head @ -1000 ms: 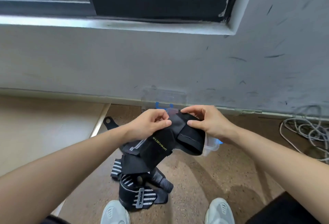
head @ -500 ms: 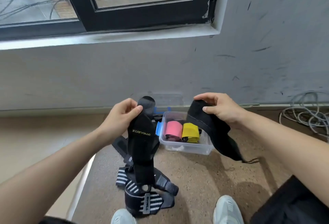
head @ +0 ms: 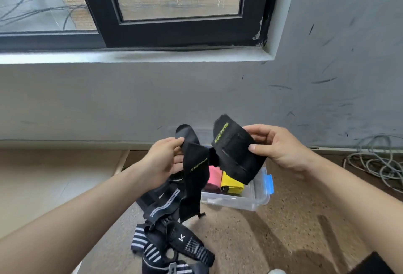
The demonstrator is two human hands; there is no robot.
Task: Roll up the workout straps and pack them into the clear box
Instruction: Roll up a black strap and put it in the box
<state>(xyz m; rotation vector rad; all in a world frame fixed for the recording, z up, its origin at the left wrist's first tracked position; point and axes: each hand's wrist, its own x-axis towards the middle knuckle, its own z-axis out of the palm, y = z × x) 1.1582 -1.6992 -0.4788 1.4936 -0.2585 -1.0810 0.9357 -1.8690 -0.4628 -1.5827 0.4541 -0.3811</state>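
Two black workout straps with yellow lettering hang in front of me. My left hand [head: 162, 160] pinches the top of one black strap [head: 193, 177], which dangles down towards the floor. My right hand [head: 277, 146] grips the other black strap [head: 236, 157], held wider and tilted over the clear box [head: 250, 200]. The box sits on the floor by the wall, with a pink roll [head: 212, 177] and a yellow roll [head: 231, 184] inside. A pile of black straps with white stripes [head: 172, 236] lies on the floor below my left hand.
The grey wall and a black-framed window [head: 174, 31] stand right behind the box. A coil of grey cable [head: 375, 162] lies on the floor at the right. A pale raised surface [head: 54, 177] borders the speckled floor on the left. My shoe tip [head: 277, 271] shows at the bottom.
The two straps, pulled apart half a second ago, have come closer together. My right hand has turned its strap so the yellow lettering faces me and holds it above the box.
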